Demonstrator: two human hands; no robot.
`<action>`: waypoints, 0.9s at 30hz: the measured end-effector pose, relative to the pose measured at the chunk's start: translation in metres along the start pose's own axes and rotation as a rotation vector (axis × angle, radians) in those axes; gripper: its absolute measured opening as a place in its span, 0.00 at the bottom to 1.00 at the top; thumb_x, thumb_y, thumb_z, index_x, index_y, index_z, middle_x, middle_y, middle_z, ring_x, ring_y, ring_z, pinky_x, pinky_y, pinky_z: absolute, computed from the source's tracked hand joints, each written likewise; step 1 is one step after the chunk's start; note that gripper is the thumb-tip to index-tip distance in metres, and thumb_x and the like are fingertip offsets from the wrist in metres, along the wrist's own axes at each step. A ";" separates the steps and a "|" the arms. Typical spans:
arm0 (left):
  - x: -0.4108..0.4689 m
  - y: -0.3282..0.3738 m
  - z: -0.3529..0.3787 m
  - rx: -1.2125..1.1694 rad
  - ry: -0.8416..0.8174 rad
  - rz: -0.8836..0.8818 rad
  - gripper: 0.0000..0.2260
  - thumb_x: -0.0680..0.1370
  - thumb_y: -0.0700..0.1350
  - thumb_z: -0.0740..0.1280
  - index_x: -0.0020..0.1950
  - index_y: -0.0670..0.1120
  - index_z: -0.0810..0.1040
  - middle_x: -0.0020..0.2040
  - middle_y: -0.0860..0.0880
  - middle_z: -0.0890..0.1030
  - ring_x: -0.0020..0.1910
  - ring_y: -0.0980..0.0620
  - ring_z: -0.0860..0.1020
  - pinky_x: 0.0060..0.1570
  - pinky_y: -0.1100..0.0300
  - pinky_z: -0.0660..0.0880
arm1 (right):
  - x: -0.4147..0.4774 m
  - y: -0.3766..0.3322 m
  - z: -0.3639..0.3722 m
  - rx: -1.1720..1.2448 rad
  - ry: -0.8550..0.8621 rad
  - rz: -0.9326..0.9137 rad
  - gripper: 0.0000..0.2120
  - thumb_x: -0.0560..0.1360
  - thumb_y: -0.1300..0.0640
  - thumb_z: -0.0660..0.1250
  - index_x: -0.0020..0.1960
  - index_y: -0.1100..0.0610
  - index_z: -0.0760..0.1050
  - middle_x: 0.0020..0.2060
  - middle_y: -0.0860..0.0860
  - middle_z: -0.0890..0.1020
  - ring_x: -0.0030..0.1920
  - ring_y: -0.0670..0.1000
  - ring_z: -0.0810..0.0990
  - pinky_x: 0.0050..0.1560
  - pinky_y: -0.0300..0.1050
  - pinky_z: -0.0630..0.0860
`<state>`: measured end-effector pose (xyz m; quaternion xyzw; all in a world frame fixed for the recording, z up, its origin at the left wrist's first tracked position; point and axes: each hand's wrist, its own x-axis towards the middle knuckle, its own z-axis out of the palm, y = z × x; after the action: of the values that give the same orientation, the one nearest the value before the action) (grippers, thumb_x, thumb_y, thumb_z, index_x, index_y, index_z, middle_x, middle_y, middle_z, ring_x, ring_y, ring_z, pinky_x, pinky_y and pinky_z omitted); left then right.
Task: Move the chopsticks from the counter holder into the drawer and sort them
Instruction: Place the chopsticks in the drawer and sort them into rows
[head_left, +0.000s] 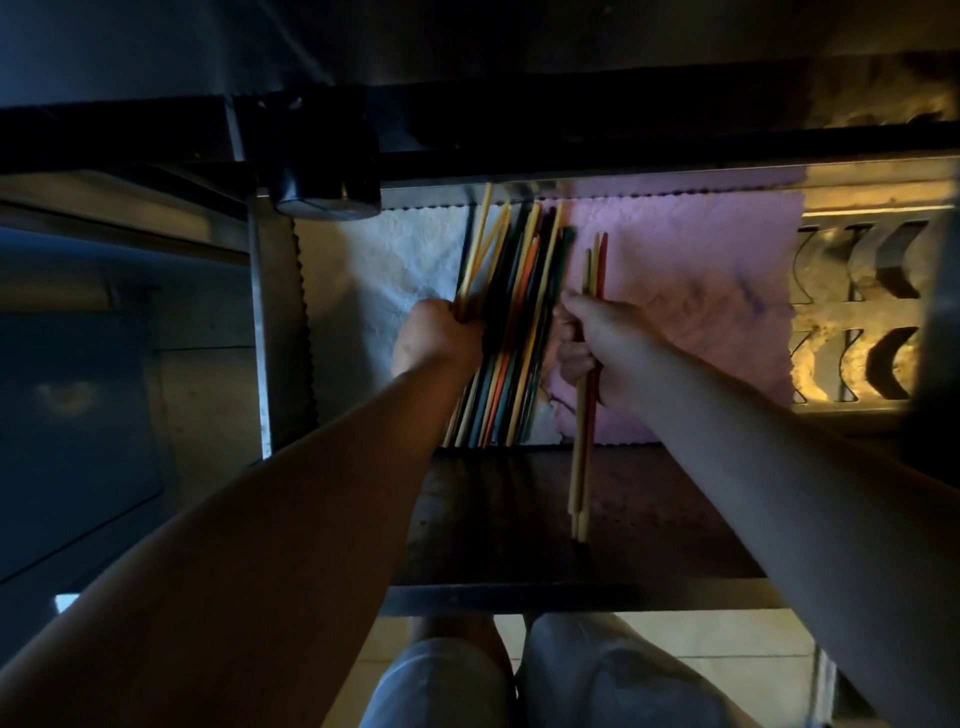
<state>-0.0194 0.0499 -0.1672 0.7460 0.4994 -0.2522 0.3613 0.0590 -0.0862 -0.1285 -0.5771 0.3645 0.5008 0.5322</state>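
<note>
My left hand (439, 335) grips yellow chopsticks (480, 244) from the pile (524, 312); my right hand (597, 348) holds a small bunch (592, 270). I'd match colours slowly.

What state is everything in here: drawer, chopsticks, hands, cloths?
Drawer: pulled open.
Chopstick pile: lying in the drawer, colours mixed.
Left hand: grips sticks at the pile's left edge.
Right hand: holds a small bundle, yellow and red, beside the pile.
Pink cloth: spread flat in the drawer.
White cloth: spread flat beside it.
</note>
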 end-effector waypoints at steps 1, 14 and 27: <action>0.001 -0.001 -0.001 -0.014 -0.006 0.005 0.10 0.75 0.53 0.69 0.48 0.47 0.82 0.39 0.47 0.82 0.41 0.47 0.81 0.39 0.59 0.73 | 0.001 0.001 0.000 0.000 -0.013 0.007 0.12 0.81 0.53 0.60 0.40 0.57 0.70 0.29 0.50 0.67 0.16 0.43 0.62 0.16 0.31 0.58; -0.011 -0.013 -0.014 0.108 -0.036 0.176 0.14 0.80 0.58 0.55 0.52 0.50 0.74 0.48 0.46 0.79 0.53 0.42 0.77 0.56 0.43 0.74 | 0.001 0.000 0.001 0.063 -0.016 0.033 0.20 0.82 0.46 0.55 0.39 0.57 0.72 0.17 0.46 0.68 0.16 0.44 0.65 0.18 0.30 0.62; -0.014 -0.003 0.001 -0.109 0.053 0.076 0.10 0.75 0.51 0.69 0.51 0.46 0.80 0.43 0.47 0.82 0.45 0.46 0.81 0.43 0.56 0.77 | 0.010 -0.005 -0.007 0.031 0.030 0.038 0.19 0.80 0.45 0.58 0.34 0.55 0.67 0.15 0.45 0.63 0.12 0.43 0.57 0.17 0.27 0.53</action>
<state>-0.0269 0.0421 -0.1584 0.7499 0.4932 -0.1909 0.3976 0.0672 -0.0913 -0.1376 -0.5691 0.3912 0.4963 0.5260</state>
